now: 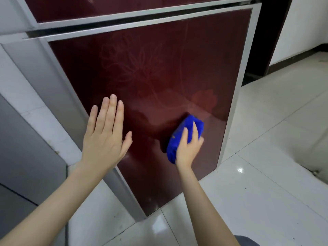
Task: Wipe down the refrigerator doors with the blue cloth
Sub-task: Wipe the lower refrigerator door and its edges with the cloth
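The lower refrigerator door (pixel 156 68) is a dark red glossy panel with a faint flower pattern and a silver frame. My right hand (pixel 189 148) presses a bunched blue cloth (pixel 188 128) against its lower right part. My left hand (pixel 104 137) is held flat with fingers together and extended, palm towards the door's lower left edge; I cannot tell whether it touches. Above a dark gap, the bottom strip of the upper door (pixel 106 8) shows in the same red.
The refrigerator's white-grey side (pixel 35 96) runs down the left. White glossy floor tiles (pixel 266 157) spread to the right and in front. A dark doorway frame (pixel 269 38) stands behind the refrigerator's right edge, with a white wall (pixel 308 23) beyond it.
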